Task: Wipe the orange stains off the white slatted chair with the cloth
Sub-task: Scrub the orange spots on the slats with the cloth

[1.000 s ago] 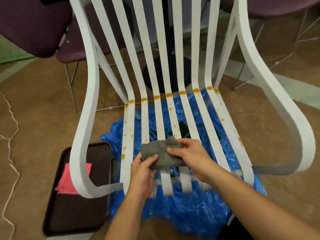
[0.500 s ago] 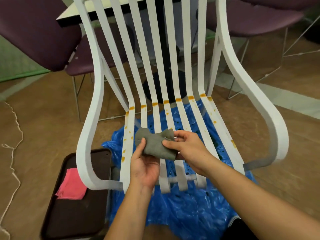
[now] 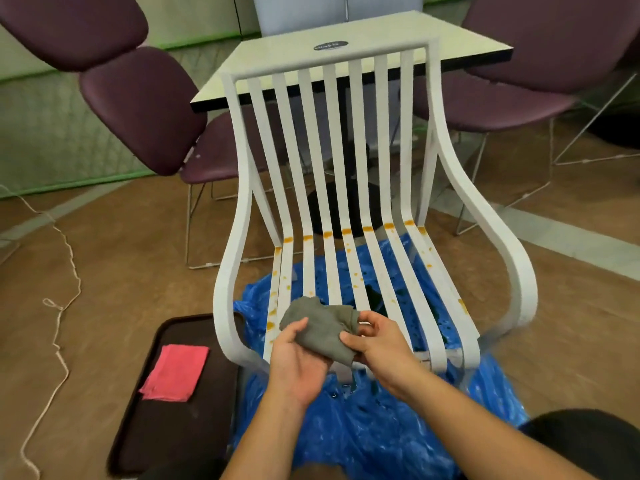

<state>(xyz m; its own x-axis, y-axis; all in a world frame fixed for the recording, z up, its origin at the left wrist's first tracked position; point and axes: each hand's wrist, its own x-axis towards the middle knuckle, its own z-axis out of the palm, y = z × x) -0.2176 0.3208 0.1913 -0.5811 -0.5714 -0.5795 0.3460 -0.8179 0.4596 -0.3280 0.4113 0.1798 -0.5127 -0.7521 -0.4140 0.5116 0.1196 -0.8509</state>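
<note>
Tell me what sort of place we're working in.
Probably a café or canteen seating area: a square pedestal table stands behind the white slatted chair, purple padded chairs on wire legs flank it, and the floor is brown.

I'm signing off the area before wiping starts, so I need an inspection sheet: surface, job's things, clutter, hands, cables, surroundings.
Surface: brown floor; blue sheet spread under the chair.
Job's things: chair white and slatted, orange stains across the seat crease and spotted along the slats; grey cloth held over the seat front.
Clutter: dark tray on the floor left of the chair, pink cloth on it.
Hands: left hand and right hand both grip the grey cloth.
Cables: white cord loose on the floor, far left.
Surroundings: table behind the chair; purple chairs beside it.
</note>
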